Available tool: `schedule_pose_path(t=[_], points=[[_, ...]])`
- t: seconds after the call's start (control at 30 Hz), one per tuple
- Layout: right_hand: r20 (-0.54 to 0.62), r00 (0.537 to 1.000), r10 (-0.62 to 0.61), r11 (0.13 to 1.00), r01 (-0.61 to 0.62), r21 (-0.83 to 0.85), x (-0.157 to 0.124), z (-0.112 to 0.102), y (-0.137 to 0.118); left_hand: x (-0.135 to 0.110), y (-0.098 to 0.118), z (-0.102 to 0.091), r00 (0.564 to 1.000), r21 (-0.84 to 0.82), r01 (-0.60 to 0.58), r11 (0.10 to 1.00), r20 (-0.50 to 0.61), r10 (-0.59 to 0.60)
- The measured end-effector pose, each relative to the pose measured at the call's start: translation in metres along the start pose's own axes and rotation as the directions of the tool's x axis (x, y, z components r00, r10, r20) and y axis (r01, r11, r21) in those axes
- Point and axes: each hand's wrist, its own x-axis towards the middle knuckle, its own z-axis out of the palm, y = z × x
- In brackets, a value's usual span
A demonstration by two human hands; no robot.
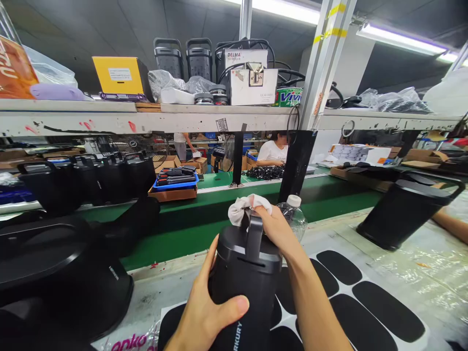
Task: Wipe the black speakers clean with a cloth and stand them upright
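Left hand [210, 309] gripping firmly: thumb flat across the front of the black canister [244, 287], fingers curling out of sight around its far side. Right hand [272, 222] up at twelve o'clock, its fingers closed on a bunched white cloth [241, 209] right behind the canister's handle [254, 239], most fingertips buried in the folds. The canister sits at six o'clock in the view, base cut off by the bottom edge, and only "RKURY" of its lettering shows. At one o'clock, a clear bottle [297, 219], partly behind the right wrist. Between three and four, black oval pads [387, 310] on a white sheet, some covered by the forearm. At two, a tilted black unit [398, 212], a co-worker's arm [451, 225] beside it, that hand hidden. Nine o'clock, a big dark unit [62, 278], cropped by the left edge.
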Motion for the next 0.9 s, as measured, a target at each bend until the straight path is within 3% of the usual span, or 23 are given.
schedule_pose_path(t=[0.1,0.2,0.3,0.4,0.73,0.9], points=[[-0.015,1.000,0.009,0.998,-0.008,0.062,-0.009,0.001,-0.010,-0.007,0.001,0.004,0.990,0.254,0.052,0.966,-0.137,-0.018],[-0.100,0.992,0.079,0.971,-0.054,0.233,-0.019,0.006,-0.016,-0.014,-0.003,0.004,0.952,0.635,0.025,0.772,-0.251,0.175],[-0.150,0.978,0.143,0.939,-0.086,0.334,-0.021,0.012,-0.018,-0.014,-0.008,0.000,0.894,0.859,-0.109,0.501,-0.136,0.426],[-0.104,0.980,0.167,0.912,-0.114,0.393,-0.018,0.016,-0.017,-0.011,-0.011,-0.006,0.859,0.921,-0.169,0.350,-0.036,0.511],[-0.161,0.936,0.312,0.896,-0.234,0.377,-0.015,0.013,-0.021,-0.008,-0.008,-0.012,0.812,0.943,-0.237,0.234,0.060,0.580],[-0.164,0.954,0.249,0.947,-0.204,0.249,-0.020,0.002,-0.024,-0.009,-0.009,-0.012,0.833,0.941,-0.217,0.258,0.041,0.552]])
